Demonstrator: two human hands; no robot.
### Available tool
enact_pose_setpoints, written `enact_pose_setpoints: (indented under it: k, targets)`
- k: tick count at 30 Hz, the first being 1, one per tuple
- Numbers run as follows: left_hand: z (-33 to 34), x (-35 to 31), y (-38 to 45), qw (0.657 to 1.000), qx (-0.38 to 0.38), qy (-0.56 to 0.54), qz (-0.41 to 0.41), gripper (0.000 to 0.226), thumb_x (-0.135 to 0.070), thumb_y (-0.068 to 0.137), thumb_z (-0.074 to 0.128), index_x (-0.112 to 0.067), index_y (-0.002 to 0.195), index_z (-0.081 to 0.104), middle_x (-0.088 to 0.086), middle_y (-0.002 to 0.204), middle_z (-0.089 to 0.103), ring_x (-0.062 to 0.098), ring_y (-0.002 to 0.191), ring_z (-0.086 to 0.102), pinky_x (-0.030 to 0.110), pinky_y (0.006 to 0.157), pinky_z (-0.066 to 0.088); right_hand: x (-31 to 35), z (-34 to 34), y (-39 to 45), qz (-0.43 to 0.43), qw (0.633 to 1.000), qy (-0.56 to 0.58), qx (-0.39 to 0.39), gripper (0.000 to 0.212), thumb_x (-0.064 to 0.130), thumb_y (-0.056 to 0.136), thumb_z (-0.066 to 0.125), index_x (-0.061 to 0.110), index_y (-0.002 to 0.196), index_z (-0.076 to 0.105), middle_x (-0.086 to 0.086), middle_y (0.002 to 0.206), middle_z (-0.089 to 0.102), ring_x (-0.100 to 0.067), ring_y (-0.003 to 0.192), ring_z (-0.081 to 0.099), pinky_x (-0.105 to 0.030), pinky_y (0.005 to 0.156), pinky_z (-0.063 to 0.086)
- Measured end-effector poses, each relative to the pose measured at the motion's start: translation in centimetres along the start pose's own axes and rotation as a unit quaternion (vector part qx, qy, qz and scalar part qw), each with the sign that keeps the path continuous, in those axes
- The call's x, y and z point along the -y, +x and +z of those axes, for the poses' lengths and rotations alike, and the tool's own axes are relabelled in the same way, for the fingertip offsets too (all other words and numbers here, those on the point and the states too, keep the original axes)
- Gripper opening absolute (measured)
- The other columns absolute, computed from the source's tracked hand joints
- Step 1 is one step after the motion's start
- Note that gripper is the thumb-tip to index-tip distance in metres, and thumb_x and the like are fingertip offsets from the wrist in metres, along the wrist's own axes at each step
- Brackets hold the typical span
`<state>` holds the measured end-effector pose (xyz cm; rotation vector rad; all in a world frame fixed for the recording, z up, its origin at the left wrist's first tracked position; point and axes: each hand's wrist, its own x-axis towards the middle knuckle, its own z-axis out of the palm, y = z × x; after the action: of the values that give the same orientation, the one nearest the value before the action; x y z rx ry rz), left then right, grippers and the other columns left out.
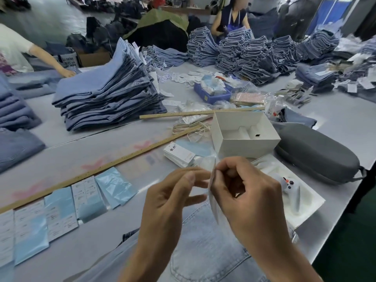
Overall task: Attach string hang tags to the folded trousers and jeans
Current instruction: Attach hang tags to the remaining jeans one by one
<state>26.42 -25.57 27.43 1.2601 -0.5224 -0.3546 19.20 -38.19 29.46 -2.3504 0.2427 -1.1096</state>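
Two hands are raised over a pair of light-wash jeans point(203, 247) spread flat at the near edge of a grey bench point(335, 123). A pale hang tag point(212, 198) is held edge-on between them: it is pinched by the curled fingers and thumb of the right hand point(244, 192), while the left hand point(173, 192) has its thumb and forefinger closed just beside the tag's upper edge (whether a string is gripped there cannot be told through the blur).

More hang tags, white and light blue point(59, 208), are laid out in a row along the near left of the bench, beside a long wooden ruler point(101, 165). A small stack of white tags point(179, 154) lies just beyond the hands, next to an open white cardboard box point(244, 133), with loose pale strings point(191, 127) further back. A grey zipped case point(317, 157) rests at the right. A tall stack of folded blue jeans point(109, 92) stands on the left half of the bench, and further stacks point(250, 58) are piled at the far end, where a seated person point(232, 17) is seen. Another person's arm point(50, 60) reaches in from the left.
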Motion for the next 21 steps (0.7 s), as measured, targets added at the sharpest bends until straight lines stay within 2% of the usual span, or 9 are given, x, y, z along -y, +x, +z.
enact_pose_setpoints:
  k: [3, 7, 12, 16, 18, 21]
  targets:
    - [0.0, -0.1, 0.3, 0.999, 0.002, -0.04, -0.027, 0.021, -0.024, 0.097, 0.063, -0.014, 0.102, 0.08, 0.012, 0.101, 0.078, 0.028, 0.094, 0.075, 0.03, 0.072, 0.061, 0.5, 0.6, -0.3, 0.001, 1.0, 0.018, 0.006, 0.004, 0.018, 0.092, 0.065, 0.021, 0.09, 0.065, 0.014, 0.074, 0.061, -0.008, 0.066, 0.061, -0.028, 0.057, 0.051]
    - [0.4, 0.1, -0.1, 0.993, 0.006, -0.1, -0.061, 0.028, -0.034, 0.099, 0.062, -0.013, 0.108, 0.078, 0.015, 0.107, 0.076, 0.03, 0.101, 0.074, 0.035, 0.074, 0.061, 0.8, 0.9, -0.4, -0.004, 1.0, 0.02, 0.015, 0.004, 0.02, 0.095, 0.064, 0.019, 0.091, 0.064, 0.01, 0.076, 0.062, -0.011, 0.065, 0.061, -0.031, 0.058, 0.051]
    - [0.5, 0.2, -0.3, 0.983, -0.002, -0.154, -0.102, 0.043, -0.045, 0.095, 0.063, -0.008, 0.112, 0.076, 0.02, 0.112, 0.074, 0.033, 0.104, 0.072, 0.043, 0.074, 0.06, 0.3, 1.0, -0.3, 0.012, 1.0, 0.017, -0.003, 0.005, 0.021, 0.096, 0.063, 0.017, 0.094, 0.064, 0.012, 0.078, 0.059, -0.008, 0.066, 0.057, -0.026, 0.059, 0.049]
    - [0.4, 0.5, -0.4, 0.987, 0.011, -0.129, -0.096, 0.034, -0.035, 0.086, 0.073, -0.015, 0.113, 0.078, 0.016, 0.111, 0.075, 0.031, 0.104, 0.073, 0.04, 0.073, 0.061, -0.1, 1.2, -0.5, 0.009, 1.0, 0.014, 0.013, 0.005, 0.021, 0.097, 0.063, 0.016, 0.095, 0.063, 0.012, 0.081, 0.059, -0.005, 0.068, 0.056, -0.02, 0.059, 0.046]
    - [0.3, 0.8, -0.4, 0.987, 0.004, -0.129, -0.101, 0.026, -0.027, 0.087, 0.071, -0.015, 0.109, 0.079, 0.015, 0.107, 0.076, 0.029, 0.1, 0.074, 0.036, 0.071, 0.061, -0.4, 1.2, -0.6, 0.003, 1.0, 0.006, 0.006, 0.004, 0.018, 0.096, 0.064, 0.015, 0.094, 0.064, 0.01, 0.081, 0.059, -0.004, 0.067, 0.054, -0.016, 0.061, 0.044]
    - [0.2, 1.2, -0.3, 0.978, -0.017, -0.169, -0.119, 0.026, -0.022, 0.085, 0.066, -0.011, 0.103, 0.08, 0.019, 0.103, 0.076, 0.029, 0.094, 0.076, 0.033, 0.066, 0.061, -0.7, 1.2, -0.9, -0.03, 0.999, -0.029, -0.001, 0.002, 0.014, 0.094, 0.065, 0.011, 0.093, 0.064, 0.006, 0.08, 0.059, -0.006, 0.065, 0.05, -0.017, 0.061, 0.043]
